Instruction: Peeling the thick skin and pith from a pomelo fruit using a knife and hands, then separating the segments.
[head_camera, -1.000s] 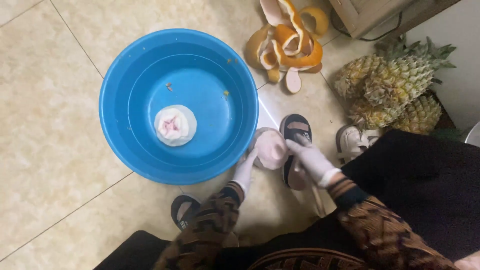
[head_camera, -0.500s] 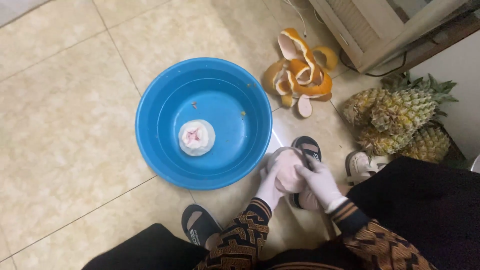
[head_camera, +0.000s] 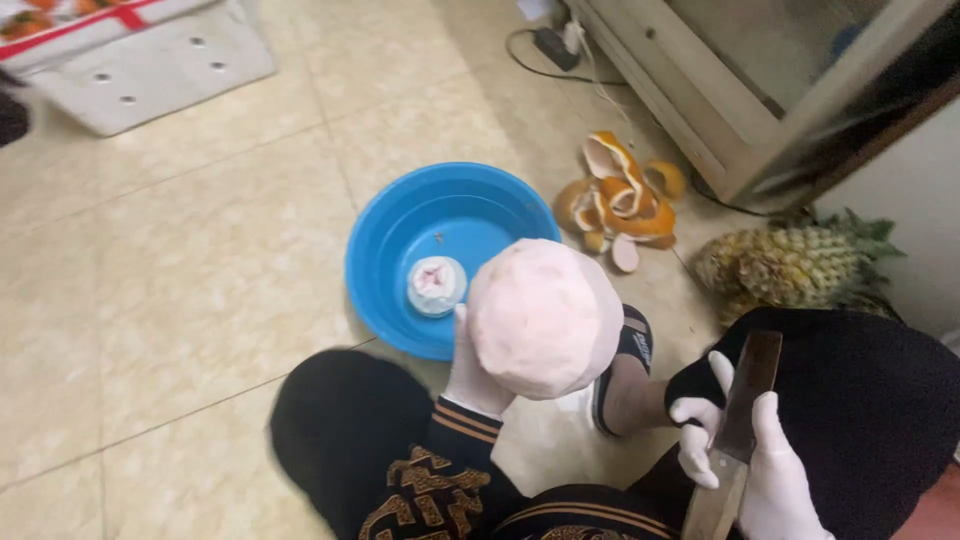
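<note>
The floor (head_camera: 180, 260) is laid with glossy beige tiles with thin grout lines. At far right stands a cabinet (head_camera: 760, 90) with a pale frame. At far left lies a white perforated crate (head_camera: 140, 60). A round blue plastic basin (head_camera: 400, 230) sits on the floor at centre; a small peeled pale-pink fruit (head_camera: 436, 285) lies inside it. Right of the basin lie two rough-skinned pineapples (head_camera: 800, 265) with spiky green crowns. Between basin and cabinet lies a heap of curled orange peel (head_camera: 620, 200) with white pith.

The large peeled fruit (head_camera: 545, 318), rounded, matte, pale pink, is held above the near rim of the basin. The left hand (head_camera: 478, 370), in a white glove, cups it from below with fingers closed around its underside. The right hand (head_camera: 760, 470), also gloved, is closed around the handle of a knife (head_camera: 742, 415), its dark flat blade pointing away, near and to the right of the fruit, not touching it.
</note>
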